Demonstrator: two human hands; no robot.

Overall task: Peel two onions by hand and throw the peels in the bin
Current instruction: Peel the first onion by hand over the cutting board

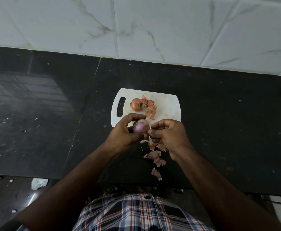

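Onions lie at the middle of the scene, one held and one resting. The left hand (122, 130) curls its fingers and thumb around a half-peeled onion (140, 126), whose pale purple flesh shows between the fingertips, held just above the near edge of a white cutting board (168, 107). The right hand (169, 135) sits close beside it on the right, fingers bent inward with thumb and forefinger pinched at the onion's near-right side; whether a strip of skin is caught between them is too small to tell. Farther back on the board rests a second onion (136, 104), still in its orange-brown skin, with loose skins (150, 109) lying against its right side. More fallen peels (154, 155) are scattered on the black countertop (228, 122) below the hands, trailing toward the near edge. The board has a handle slot at its left end and lies on the countertop, well short of the white marbled wall tiles (153, 27) at the far side. A checked shirt (136, 212) fills the near bottom of the view, between the two forearms.
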